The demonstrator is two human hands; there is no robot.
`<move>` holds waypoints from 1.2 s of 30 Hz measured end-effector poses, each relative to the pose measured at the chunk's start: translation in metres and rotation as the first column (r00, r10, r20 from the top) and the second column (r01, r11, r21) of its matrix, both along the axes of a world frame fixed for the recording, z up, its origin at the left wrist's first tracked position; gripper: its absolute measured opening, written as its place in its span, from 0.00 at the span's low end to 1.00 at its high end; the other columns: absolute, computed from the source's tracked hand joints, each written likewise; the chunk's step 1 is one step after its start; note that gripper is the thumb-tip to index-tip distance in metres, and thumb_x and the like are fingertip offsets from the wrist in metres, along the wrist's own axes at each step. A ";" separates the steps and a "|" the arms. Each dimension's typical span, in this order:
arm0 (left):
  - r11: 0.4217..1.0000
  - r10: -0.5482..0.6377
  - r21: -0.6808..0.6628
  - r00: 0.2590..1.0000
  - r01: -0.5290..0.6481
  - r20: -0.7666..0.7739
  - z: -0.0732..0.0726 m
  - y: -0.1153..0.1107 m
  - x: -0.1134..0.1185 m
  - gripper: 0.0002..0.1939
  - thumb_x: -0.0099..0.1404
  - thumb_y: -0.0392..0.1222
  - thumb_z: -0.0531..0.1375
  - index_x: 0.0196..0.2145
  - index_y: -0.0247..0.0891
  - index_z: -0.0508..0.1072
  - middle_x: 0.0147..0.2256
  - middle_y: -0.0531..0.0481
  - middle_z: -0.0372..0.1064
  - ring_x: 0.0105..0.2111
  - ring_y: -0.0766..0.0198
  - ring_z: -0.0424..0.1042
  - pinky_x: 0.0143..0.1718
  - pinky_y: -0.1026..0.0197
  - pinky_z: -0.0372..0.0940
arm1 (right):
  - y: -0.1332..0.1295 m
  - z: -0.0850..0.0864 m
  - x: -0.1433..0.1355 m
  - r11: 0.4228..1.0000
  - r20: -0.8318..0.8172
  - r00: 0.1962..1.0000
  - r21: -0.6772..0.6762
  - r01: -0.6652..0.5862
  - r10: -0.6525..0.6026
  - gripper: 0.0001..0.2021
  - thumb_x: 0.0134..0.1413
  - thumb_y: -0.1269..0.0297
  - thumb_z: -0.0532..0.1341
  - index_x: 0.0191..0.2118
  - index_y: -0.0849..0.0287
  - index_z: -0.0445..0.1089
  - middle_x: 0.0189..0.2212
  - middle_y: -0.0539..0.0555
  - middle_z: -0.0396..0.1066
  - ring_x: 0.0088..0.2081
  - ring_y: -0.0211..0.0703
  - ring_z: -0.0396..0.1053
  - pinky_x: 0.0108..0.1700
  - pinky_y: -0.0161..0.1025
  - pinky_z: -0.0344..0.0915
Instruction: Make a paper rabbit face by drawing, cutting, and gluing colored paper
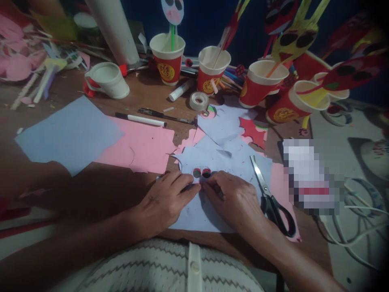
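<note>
On white-blue paper point(188, 215) near the table's front edge lie two small dark round paper eyes point(201, 173) with red edges. My left hand point(165, 200) rests just below the left one, its fingers stretched out and low over the paper. From the other side, my right hand point(232, 198) bends its fingers into a pinch close to my left thumb. A tiny pinkish-red bit shows where the fingertips meet, too small to name. Black-handled scissors point(266, 194) lie half open beside my right hand.
Paper cups point(167, 61) with paper puppets on sticks stand along the back. A tape roll point(199, 100), a glue stick point(181, 90), pens point(141, 120) and a mug point(108, 81) lie before them. Pink paper point(142, 148) is at left, a blurred-out object point(310, 174) at right, with cables.
</note>
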State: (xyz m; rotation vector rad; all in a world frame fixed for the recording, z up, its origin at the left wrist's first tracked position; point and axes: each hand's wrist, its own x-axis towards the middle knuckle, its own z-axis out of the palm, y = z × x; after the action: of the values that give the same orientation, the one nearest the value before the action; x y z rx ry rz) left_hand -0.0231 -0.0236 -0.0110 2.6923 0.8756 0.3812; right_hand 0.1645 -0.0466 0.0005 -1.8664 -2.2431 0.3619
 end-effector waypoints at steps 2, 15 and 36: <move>1.000 0.002 0.000 1.000 -0.002 -0.011 0.001 0.000 0.001 0.16 0.62 0.27 0.49 0.46 0.34 0.67 0.38 0.45 0.64 0.38 0.58 0.62 0.37 0.57 0.62 | -0.001 0.000 -0.002 1.000 0.010 1.000 0.022 -0.002 0.002 0.09 0.55 0.63 0.56 0.27 0.59 0.68 0.22 0.50 0.70 0.24 0.39 0.66 0.26 0.36 0.50; 0.999 -0.026 -0.033 0.999 0.028 0.036 0.003 0.001 0.000 0.17 0.63 0.29 0.49 0.49 0.34 0.64 0.41 0.43 0.64 0.40 0.57 0.62 0.40 0.54 0.63 | -0.008 0.030 0.028 0.994 0.085 0.991 0.046 0.097 -0.101 0.05 0.51 0.65 0.57 0.29 0.57 0.70 0.23 0.50 0.72 0.23 0.41 0.68 0.24 0.36 0.53; 0.999 0.026 0.042 0.996 -0.029 0.081 -0.001 0.001 -0.003 0.18 0.61 0.27 0.47 0.47 0.31 0.65 0.39 0.44 0.64 0.37 0.59 0.62 0.38 0.55 0.64 | -0.042 0.000 -0.009 0.982 -0.084 0.987 0.146 -0.123 0.137 0.11 0.56 0.58 0.56 0.41 0.57 0.67 0.51 0.50 0.68 0.55 0.49 0.57 0.56 0.51 0.43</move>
State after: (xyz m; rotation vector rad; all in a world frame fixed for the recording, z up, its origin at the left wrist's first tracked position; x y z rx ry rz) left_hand -0.0259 -0.0225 -0.0122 2.6859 0.8922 0.5169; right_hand 0.1553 -0.0891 0.0010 -1.6048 -2.2699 0.2966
